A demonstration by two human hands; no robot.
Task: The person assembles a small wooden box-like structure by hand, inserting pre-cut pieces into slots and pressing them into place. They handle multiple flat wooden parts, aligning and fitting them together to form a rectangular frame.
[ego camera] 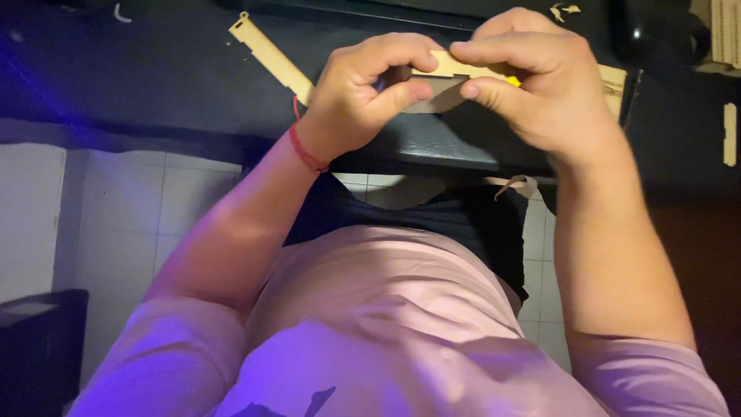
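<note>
While both hands meet above the dark counter (154, 85), they share one small, flat, pale wooden piece (451, 68) at about 12 o'clock in the view. The left hand (363, 96) pinches the piece's left end between thumb and curled forefinger, a red string band (305, 150) circling its wrist. The right hand (540, 81) pinches the right end, its fingers (494, 50) pressed together along the top edge and the thumb beneath. A long notched wooden strip (270, 54) lies on the counter at 10 o'clock from the left hand, partly hidden behind it. Another small pale strip (729, 133) sits at 3 o'clock, well apart from the right hand. White floor tiles (139, 208) show at 8 o'clock, below the counter edge.
</note>
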